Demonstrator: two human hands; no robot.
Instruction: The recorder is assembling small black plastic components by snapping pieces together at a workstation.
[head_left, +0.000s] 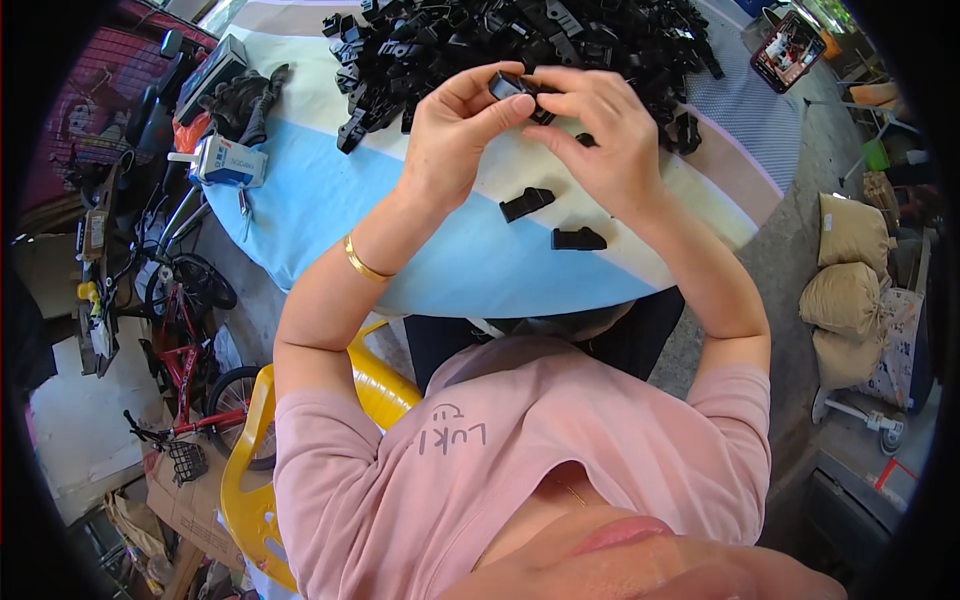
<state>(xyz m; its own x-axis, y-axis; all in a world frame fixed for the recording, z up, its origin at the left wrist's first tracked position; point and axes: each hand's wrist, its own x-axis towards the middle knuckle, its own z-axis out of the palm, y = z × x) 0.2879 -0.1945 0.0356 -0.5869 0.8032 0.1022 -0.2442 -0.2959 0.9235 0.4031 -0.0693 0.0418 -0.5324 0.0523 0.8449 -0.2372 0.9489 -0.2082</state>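
Above the table, my left hand [450, 140] pinches a small black plastic part [508, 87] between thumb and fingers. My right hand [605, 135] meets it from the other side, with thumb and fingertips closed around the part's right end. Its exact kind cannot be made out, since my fingers cover much of it. Beyond both hands lies a large heap of black plastic parts [400, 60]. Two loose black parts, one tilted [527, 204] and one lying level [578, 239], rest on the cloth nearer to me.
A striped tablecloth [330, 190] covers the round-edged table. At its left are a white-and-blue box [228, 160] and dark gloves [242, 105]. A phone [788, 52] stands at the far right. A yellow chair [245, 470], a red bicycle [185, 370] and stuffed sacks [845, 300] surround me.
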